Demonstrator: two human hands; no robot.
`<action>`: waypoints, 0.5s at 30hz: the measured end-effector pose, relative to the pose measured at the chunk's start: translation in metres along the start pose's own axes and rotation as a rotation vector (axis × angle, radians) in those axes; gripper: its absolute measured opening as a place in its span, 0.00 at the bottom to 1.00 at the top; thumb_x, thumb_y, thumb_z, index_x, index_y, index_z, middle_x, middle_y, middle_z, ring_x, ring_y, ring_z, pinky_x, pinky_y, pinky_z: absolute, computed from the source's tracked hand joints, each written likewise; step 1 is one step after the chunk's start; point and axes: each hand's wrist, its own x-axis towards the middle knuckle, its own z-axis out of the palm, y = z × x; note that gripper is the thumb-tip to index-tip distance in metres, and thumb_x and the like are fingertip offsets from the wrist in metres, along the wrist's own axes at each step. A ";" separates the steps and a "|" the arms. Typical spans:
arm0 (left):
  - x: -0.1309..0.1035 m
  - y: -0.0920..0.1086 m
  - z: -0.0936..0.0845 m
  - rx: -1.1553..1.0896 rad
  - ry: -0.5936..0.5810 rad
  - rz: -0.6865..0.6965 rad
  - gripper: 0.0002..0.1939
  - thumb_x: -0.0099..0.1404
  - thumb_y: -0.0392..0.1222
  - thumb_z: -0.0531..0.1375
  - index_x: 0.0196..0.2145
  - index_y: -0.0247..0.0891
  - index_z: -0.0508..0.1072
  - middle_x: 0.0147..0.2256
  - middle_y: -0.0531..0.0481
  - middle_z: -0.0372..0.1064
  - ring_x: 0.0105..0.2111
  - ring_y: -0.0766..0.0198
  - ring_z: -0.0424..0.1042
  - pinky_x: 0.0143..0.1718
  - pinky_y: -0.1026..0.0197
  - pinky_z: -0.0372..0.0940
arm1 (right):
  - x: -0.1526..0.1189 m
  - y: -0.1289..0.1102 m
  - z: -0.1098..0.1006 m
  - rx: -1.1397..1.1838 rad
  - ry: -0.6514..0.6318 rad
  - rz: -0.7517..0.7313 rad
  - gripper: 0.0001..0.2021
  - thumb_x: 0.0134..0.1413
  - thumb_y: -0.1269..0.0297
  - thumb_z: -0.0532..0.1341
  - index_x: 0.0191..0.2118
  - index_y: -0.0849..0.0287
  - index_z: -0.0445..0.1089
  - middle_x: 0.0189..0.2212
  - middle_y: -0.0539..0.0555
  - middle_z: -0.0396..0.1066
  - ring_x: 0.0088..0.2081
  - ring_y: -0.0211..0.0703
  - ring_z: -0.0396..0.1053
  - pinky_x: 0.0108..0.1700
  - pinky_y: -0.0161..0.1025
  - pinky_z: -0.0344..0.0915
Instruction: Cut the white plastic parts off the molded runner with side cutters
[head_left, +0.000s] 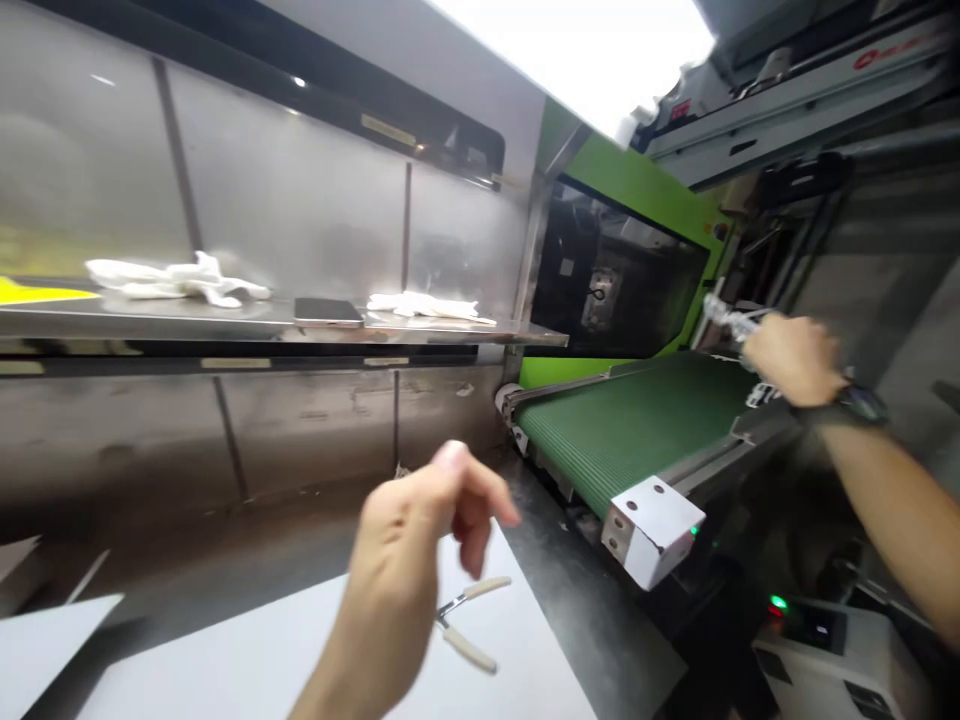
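Green, ribbed belt (630, 420) runs beside a silver metal shelf (270, 320). Near the belt's far end, the right hand (793, 360) is closed around a bumpy white part (726, 316), held up over the belt's edge. It is blurry, so I cannot tell its full shape. The left hand (409, 550) has loosely bent fingers with a gap, and seems to hold nothing. It is above a flat white sheet (525, 660), just beside small metal cutters with cream handles (471, 652).
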 end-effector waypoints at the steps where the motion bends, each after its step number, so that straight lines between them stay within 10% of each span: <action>1: -0.004 -0.002 0.005 0.020 -0.067 0.030 0.28 0.82 0.55 0.56 0.29 0.39 0.82 0.22 0.50 0.68 0.24 0.63 0.67 0.31 0.59 0.60 | -0.008 -0.004 -0.015 -0.010 0.031 0.007 0.19 0.81 0.60 0.58 0.47 0.74 0.79 0.33 0.73 0.75 0.37 0.61 0.78 0.34 0.50 0.58; 4: -0.015 -0.005 0.024 0.049 -0.183 0.069 0.15 0.83 0.53 0.60 0.52 0.44 0.83 0.41 0.48 0.81 0.42 0.60 0.78 0.44 0.62 0.69 | -0.061 -0.029 -0.056 0.137 0.303 -0.036 0.09 0.73 0.63 0.67 0.49 0.64 0.77 0.37 0.67 0.77 0.41 0.61 0.77 0.41 0.51 0.58; 7: -0.021 0.001 0.043 -0.103 -0.212 -0.039 0.32 0.80 0.54 0.66 0.76 0.52 0.64 0.70 0.48 0.67 0.65 0.56 0.71 0.63 0.60 0.69 | -0.142 -0.072 -0.090 0.571 0.488 -0.327 0.07 0.76 0.60 0.64 0.45 0.57 0.72 0.39 0.57 0.76 0.39 0.54 0.74 0.44 0.47 0.64; 10: -0.026 0.006 0.051 -0.383 -0.221 -0.121 0.38 0.77 0.58 0.68 0.77 0.54 0.61 0.77 0.48 0.55 0.73 0.51 0.62 0.69 0.56 0.68 | -0.216 -0.115 -0.105 0.676 0.311 -0.598 0.03 0.79 0.67 0.63 0.47 0.57 0.72 0.38 0.57 0.73 0.39 0.54 0.70 0.41 0.48 0.59; 15: -0.056 -0.020 0.034 -0.346 0.054 -0.214 0.28 0.80 0.50 0.66 0.72 0.54 0.66 0.68 0.48 0.68 0.66 0.54 0.71 0.66 0.57 0.71 | -0.284 -0.170 -0.076 0.982 0.118 -1.013 0.07 0.75 0.79 0.64 0.51 0.63 0.68 0.39 0.61 0.73 0.39 0.54 0.68 0.42 0.49 0.64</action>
